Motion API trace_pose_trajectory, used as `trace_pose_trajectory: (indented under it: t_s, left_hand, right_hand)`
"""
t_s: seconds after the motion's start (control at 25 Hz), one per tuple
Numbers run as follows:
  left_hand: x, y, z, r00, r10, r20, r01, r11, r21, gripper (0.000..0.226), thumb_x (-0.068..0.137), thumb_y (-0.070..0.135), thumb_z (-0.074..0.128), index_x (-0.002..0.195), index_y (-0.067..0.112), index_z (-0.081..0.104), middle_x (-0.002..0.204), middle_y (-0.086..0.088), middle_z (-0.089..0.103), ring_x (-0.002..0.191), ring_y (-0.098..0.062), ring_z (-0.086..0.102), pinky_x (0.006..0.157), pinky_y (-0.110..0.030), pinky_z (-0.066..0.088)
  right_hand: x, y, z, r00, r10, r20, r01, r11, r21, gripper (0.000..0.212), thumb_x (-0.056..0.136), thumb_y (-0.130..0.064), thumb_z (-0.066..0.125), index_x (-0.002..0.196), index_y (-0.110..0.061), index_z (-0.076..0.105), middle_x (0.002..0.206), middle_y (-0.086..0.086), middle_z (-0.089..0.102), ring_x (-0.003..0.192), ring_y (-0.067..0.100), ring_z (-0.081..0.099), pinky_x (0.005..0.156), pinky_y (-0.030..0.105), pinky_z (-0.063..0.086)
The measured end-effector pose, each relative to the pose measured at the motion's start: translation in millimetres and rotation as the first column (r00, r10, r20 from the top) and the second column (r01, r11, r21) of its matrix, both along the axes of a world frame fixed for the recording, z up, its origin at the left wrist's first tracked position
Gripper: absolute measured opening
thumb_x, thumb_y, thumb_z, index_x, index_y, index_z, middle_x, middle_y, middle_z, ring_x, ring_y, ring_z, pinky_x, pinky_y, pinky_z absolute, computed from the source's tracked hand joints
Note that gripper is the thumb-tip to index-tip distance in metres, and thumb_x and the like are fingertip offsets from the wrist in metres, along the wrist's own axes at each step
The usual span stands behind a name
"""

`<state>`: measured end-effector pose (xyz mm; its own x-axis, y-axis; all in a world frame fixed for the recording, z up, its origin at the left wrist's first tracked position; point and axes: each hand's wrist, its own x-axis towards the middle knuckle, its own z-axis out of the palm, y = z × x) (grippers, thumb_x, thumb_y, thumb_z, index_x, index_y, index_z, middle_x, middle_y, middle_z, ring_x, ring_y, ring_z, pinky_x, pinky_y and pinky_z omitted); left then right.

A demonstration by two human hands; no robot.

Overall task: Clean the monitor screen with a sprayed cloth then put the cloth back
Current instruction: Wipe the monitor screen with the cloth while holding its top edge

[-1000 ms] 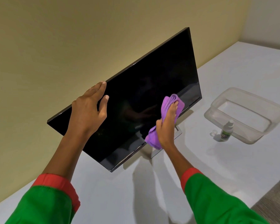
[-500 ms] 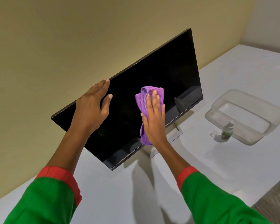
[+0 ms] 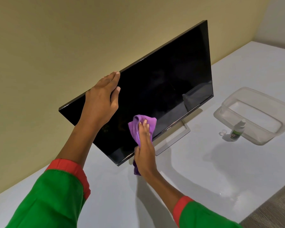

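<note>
Cloth (image 3: 142, 125) (purple) pressed flat-fingered by right hand (image 3: 145, 152) near DELL logo (image 3: 169, 128); left hand (image 3: 100, 102) grips monitor (image 3: 171, 76).

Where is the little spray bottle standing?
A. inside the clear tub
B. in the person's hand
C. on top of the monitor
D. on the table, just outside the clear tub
D: the spray bottle stands upright on the table, in front of the clear tub's near wall, with neither hand on it.
</note>
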<state>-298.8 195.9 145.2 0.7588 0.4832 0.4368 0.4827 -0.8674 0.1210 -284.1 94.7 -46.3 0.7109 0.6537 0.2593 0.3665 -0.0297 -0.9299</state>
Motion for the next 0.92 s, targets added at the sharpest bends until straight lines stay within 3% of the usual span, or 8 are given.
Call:
trace_pose_trajectory:
  t_s: [0.16,0.24,0.44,0.52,0.6,0.72,0.84,0.92]
  left_hand:
    - [-0.7,-1.0,1.4,1.000,-0.003,-0.001,0.003,1.000,0.001,0.041,0.094,0.013,0.044,0.135,0.011,0.043,0.141,-0.010,0.047,0.129,-0.025,0.046,0.103,-0.041,0.038]
    - [-1.2,-1.5,1.5,1.000,-0.005,-0.010,0.005,1.000,0.003,0.042,0.094,0.013,0.044,0.136,0.012,0.043,0.141,-0.009,0.047,0.129,-0.025,0.046,0.102,-0.042,0.039]
    - [-0.7,-1.2,0.5,1.000,-0.003,0.000,0.003,1.000,0.001,0.042,0.094,0.013,0.044,0.136,0.013,0.043,0.142,-0.008,0.047,0.130,-0.022,0.045,0.101,-0.042,0.040]
    - [-0.6,-1.7,-0.3,1.000,0.004,-0.008,-0.004,1.000,0.002,0.042,0.094,0.013,0.044,0.136,0.013,0.042,0.142,-0.008,0.046,0.130,-0.022,0.044,0.100,-0.042,0.040]
    - [-0.8,-2.0,0.5,1.000,0.008,-0.016,-0.008,1.000,0.003,0.043,0.094,0.012,0.044,0.137,0.013,0.041,0.143,-0.008,0.046,0.131,-0.022,0.043,0.101,-0.042,0.040]
    - [0.8,-2.6,2.5,0.999,0.009,-0.035,-0.009,1.000,0.000,0.044,0.094,0.010,0.043,0.137,0.013,0.040,0.144,-0.008,0.044,0.132,-0.023,0.042,0.102,-0.043,0.039]
    - [0.4,-1.4,4.4,0.998,0.024,-0.054,-0.024,1.000,0.001,0.045,0.094,0.010,0.042,0.138,0.014,0.039,0.145,-0.006,0.042,0.133,-0.022,0.041,0.103,-0.040,0.037]
    - [-0.3,-2.0,4.0,0.999,0.020,-0.046,-0.021,1.000,-0.005,0.045,0.093,0.009,0.042,0.138,0.014,0.039,0.145,-0.007,0.043,0.132,-0.022,0.042,0.103,-0.039,0.038]
  right_hand:
    - [37.1,1.3,13.7,0.989,-0.050,0.140,0.046,0.999,0.028,0.087,0.085,0.014,0.047,0.146,-0.031,0.005,0.154,-0.019,0.003,0.145,0.021,0.023,0.103,0.048,0.046]
    - [49.2,-2.8,7.6,0.990,-0.123,0.061,0.124,0.992,-0.001,0.079,0.088,0.012,0.048,0.149,-0.022,0.012,0.155,-0.013,0.009,0.146,0.021,0.022,0.105,0.045,0.045]
    - [28.3,-11.8,-12.5,0.974,-0.131,-0.183,0.113,0.988,-0.102,0.078,0.090,0.010,0.048,0.150,-0.021,0.009,0.156,0.001,0.025,0.125,0.027,0.051,0.089,0.025,0.053]
    - [1.6,-17.6,-21.4,0.981,-0.050,-0.188,0.030,0.994,-0.109,0.077,0.089,0.013,0.041,0.150,-0.025,0.012,0.158,-0.002,0.023,0.136,0.023,0.040,0.105,0.033,0.043]
    - [-25.3,-17.7,-21.9,0.986,0.144,-0.084,-0.149,0.987,-0.056,0.066,0.095,0.003,0.034,0.148,-0.034,0.018,0.158,-0.016,0.016,0.145,0.003,0.018,0.119,0.032,0.021]
    - [-27.8,-5.3,-10.1,0.919,0.329,0.219,-0.321,0.944,-0.072,0.076,0.090,0.005,0.041,0.149,-0.028,0.004,0.159,-0.010,0.003,0.147,0.006,-0.002,0.122,0.034,0.005]
    - [5.9,-1.7,-7.1,0.836,0.301,0.458,-0.247,0.953,-0.174,0.082,0.080,0.007,0.040,0.150,-0.019,0.007,0.159,-0.005,0.003,0.148,0.014,-0.003,0.122,0.040,0.001]
    - [37.1,-8.9,-13.5,0.876,0.158,0.455,-0.088,0.981,-0.172,0.081,0.076,0.009,0.032,0.150,-0.016,0.010,0.159,-0.001,0.005,0.148,0.019,0.005,0.121,0.040,0.002]
